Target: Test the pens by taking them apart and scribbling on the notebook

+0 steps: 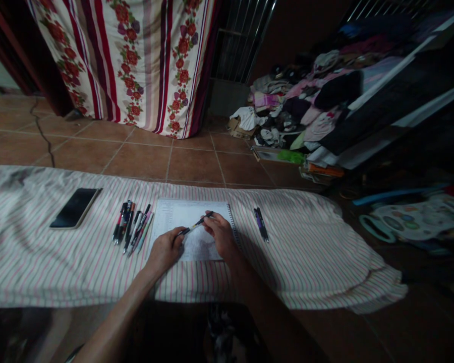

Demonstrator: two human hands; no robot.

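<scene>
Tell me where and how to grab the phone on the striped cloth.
Pinch the phone by its two long edges, near the middle, probably best from above and the near side. It lies flat, dark screen up, so its thin sides offer the likeliest grip. The left hand suits, once off the pen; the loose pens lie to the phone's right, apart from it.

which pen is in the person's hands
The slim dark pen with a pale middle, held between the left hand and the right hand over the white spiral-bound notebook; the mixed-colour pen bunch and two dark pens lie on the striped cloth.
</scene>
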